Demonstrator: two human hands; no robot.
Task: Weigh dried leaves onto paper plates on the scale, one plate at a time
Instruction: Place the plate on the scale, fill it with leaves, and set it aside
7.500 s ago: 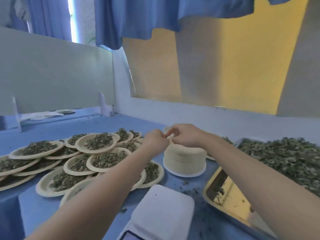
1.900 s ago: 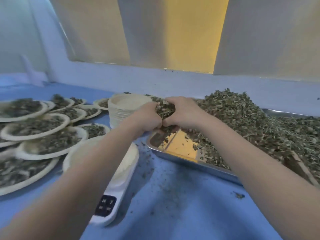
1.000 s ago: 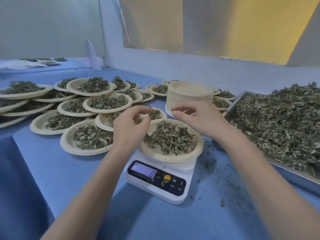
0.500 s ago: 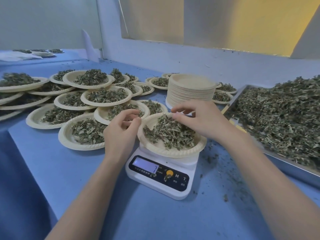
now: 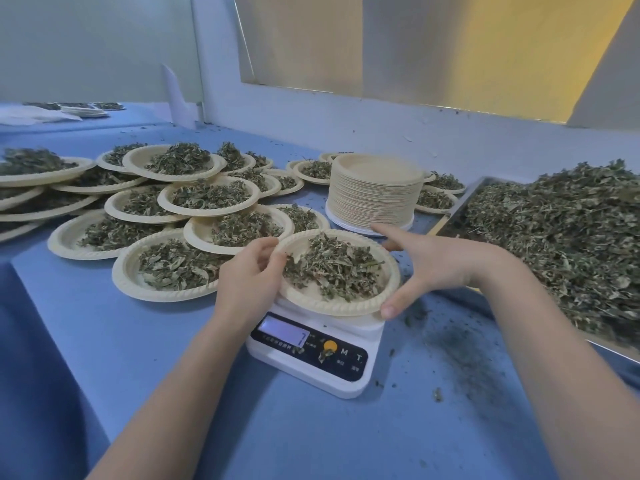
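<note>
I have both hands on the plate (image 5: 337, 299) that sits on the scale (image 5: 311, 355) at centre frame, loaded with leaves (image 5: 332, 265). My left hand (image 5: 251, 275) is at the plate's left rim, its fingers curled over the edge among the leaves, so I read it as pinching the rim. My right hand (image 5: 433, 265) is spread wide on the opposite side: the thumb presses the lower right rim, the index finger points up-left past the far rim, and the other fingers are hidden behind the plate, so I cannot tell whether they hook under it. The plate is round, with no long axis to fuss over; what matters is that it lies squarely between my hands, about equally close to each, with the grips on opposite edges along a left-right line. That suits a level lift straight up off the scale. The display shows a digit I can't read with confidence. I judge this portion weighed and the next move a carry toward the filled plates (image 5: 173, 268) at left of frame, nearer my left hand. The empty stack (image 5: 374, 199) stands just behind the scale, the tray (image 5: 446, 220) of loose leaves at right, all on the blue counter (image 5: 145, 341).
</note>
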